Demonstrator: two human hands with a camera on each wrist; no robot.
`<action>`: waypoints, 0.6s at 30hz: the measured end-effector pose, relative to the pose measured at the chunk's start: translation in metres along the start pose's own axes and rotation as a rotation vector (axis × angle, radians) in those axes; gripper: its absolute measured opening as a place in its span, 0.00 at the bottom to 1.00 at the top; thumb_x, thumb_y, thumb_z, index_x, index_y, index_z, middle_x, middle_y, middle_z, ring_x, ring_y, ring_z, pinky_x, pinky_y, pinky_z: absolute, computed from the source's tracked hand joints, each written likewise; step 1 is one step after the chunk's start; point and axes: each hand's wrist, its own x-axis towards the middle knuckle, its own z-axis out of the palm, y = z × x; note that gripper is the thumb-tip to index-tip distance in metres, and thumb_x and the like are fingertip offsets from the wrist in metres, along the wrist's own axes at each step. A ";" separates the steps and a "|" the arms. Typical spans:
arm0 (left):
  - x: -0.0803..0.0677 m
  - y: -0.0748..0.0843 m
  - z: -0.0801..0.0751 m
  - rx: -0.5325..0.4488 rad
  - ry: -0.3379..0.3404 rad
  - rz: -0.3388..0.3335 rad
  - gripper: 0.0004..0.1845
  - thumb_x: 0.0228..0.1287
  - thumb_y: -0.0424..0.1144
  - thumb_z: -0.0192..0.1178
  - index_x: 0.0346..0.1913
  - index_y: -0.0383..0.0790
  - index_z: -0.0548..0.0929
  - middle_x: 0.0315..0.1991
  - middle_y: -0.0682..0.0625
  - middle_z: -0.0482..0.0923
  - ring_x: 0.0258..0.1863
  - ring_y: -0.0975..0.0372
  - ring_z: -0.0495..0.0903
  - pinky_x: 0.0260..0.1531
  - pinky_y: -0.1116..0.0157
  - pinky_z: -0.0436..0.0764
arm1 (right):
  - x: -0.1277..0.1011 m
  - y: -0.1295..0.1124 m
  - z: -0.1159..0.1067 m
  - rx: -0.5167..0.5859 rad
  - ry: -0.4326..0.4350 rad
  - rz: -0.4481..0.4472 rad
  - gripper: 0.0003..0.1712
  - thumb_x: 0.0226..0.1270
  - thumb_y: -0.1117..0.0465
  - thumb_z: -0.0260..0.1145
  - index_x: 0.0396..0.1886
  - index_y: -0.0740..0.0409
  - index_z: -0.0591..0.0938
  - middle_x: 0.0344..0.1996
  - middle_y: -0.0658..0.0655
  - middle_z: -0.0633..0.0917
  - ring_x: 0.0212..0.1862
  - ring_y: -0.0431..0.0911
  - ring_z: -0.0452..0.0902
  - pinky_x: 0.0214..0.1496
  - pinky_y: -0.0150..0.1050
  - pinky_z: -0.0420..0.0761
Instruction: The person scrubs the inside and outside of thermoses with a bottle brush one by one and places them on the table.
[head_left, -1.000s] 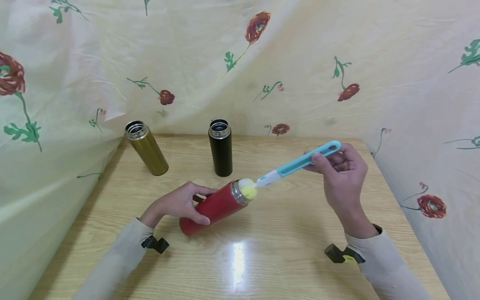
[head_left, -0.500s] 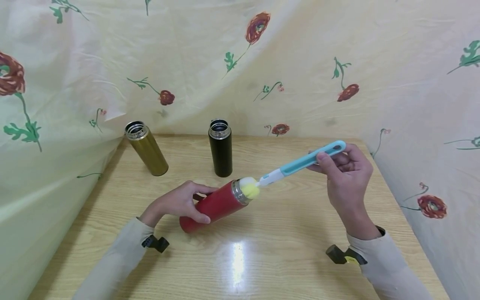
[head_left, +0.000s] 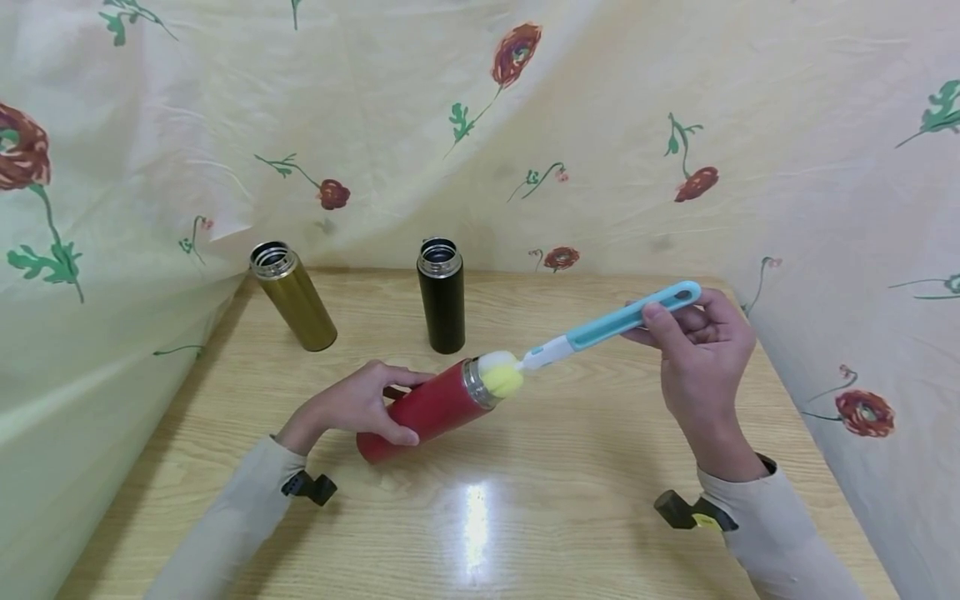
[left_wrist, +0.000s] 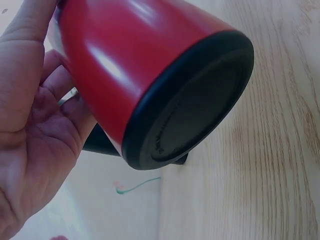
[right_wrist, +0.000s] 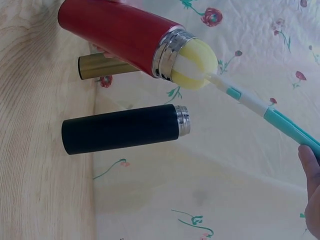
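Note:
My left hand (head_left: 360,406) grips a red thermos flask (head_left: 435,408) round its body, tilted with its steel mouth up and to the right. The left wrist view shows the flask's black base (left_wrist: 195,100) raised off the table. In my right hand (head_left: 705,367) is a bottle brush (head_left: 615,323) with a blue and white handle, pinched near its looped end. The brush's yellow and white sponge head (right_wrist: 197,62) sits at the flask's mouth, partly inside and bulging out over the steel rim. How far it reaches inside is hidden.
Beyond the red flask, a black flask (head_left: 442,304) stands upright and lidless on the wooden table (head_left: 570,517). A gold flask (head_left: 298,302), also lidless, stands at the back left. Flowered cloth (head_left: 600,125) hangs behind and along both sides.
My right hand has drawn the brush slightly up and to the right, so more of its sponge head shows outside the mouth. The red flask's base end has risen slightly.

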 end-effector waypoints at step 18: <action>0.001 -0.001 -0.004 0.025 0.023 -0.010 0.41 0.52 0.47 0.79 0.70 0.42 0.76 0.57 0.51 0.84 0.51 0.57 0.83 0.53 0.54 0.85 | 0.005 -0.003 -0.005 0.050 0.021 -0.004 0.10 0.60 0.90 0.55 0.41 0.87 0.76 0.31 0.71 0.88 0.35 0.59 0.90 0.35 0.49 0.88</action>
